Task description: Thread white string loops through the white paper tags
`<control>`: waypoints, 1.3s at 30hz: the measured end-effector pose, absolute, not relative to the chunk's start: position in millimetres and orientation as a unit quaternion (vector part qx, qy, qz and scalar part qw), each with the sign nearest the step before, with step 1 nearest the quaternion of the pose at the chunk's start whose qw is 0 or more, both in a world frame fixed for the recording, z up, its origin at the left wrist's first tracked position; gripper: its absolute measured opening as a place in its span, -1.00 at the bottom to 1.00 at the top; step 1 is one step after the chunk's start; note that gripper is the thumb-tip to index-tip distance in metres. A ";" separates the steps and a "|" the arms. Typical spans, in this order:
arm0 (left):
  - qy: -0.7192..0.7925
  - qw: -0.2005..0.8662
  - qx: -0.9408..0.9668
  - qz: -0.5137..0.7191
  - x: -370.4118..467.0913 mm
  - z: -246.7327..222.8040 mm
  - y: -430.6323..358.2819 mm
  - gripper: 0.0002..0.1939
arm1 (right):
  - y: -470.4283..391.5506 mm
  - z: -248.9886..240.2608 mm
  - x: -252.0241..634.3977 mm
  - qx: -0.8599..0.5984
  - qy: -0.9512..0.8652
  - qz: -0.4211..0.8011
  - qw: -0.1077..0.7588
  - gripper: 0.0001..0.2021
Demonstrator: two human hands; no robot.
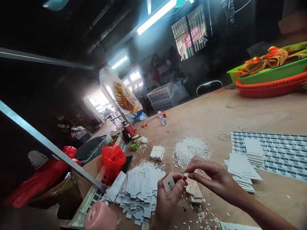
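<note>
My left hand (171, 198) is closed around a small card (169, 182) with a dark logo and print on its white face; brown edges behind it suggest more than one layer. Close to its fingertips, my right hand (214, 177) pinches with thumb and forefinger, and what lies between them is too small to make out. Below the right hand sits a stack of printed cards (194, 190), partly covered by the fingers. A heap of white strings (190, 148) lies just beyond the hands. To the left spreads a big pile of white strung tags (141, 182).
Stacked white cards (240, 169) and a printed label sheet (285, 155) lie right. A small white stack (157, 153) and a plastic bottle (163, 118) stand farther back. Left are a red bag (113, 161), a pink lidded object (102, 215) and a metal pole (52, 148). Baskets (271, 89) sit far right.
</note>
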State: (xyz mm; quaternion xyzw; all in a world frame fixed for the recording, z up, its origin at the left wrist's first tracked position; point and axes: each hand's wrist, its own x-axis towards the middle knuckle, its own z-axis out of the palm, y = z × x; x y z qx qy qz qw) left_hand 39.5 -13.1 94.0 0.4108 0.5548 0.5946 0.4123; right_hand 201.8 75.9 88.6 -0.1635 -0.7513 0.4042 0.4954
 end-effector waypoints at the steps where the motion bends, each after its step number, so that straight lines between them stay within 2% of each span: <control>1: 0.552 0.413 0.407 0.599 41.7 95.4 -13.8 -0.50 | 76.5 93.3 204.2 -0.156 -0.766 0.390 0.487 -0.77; 6: 0.562 0.431 0.393 0.586 55.9 97.1 -7.5 -0.55 | 82.6 101.0 220.9 -0.120 -0.825 0.326 0.447 -0.77; 14: 0.576 0.472 0.399 0.535 85.5 93.3 14.3 -0.61 | 95.5 98.6 258.2 -0.117 -0.820 0.301 0.473 -0.73; 19: 0.596 0.497 0.405 0.484 109.5 84.9 24.9 -0.63 | 101.0 67.9 284.5 -0.129 -0.779 0.359 0.497 -0.83; 24: 0.603 0.499 0.401 0.476 129.0 72.5 42.2 -0.59 | 111.6 39.1 296.3 -0.160 -0.720 0.432 0.519 -0.83; 39: 0.608 0.477 0.393 0.499 129.5 65.9 57.7 -0.60 | 116.4 27.3 283.8 -0.194 -0.687 0.418 0.563 -0.84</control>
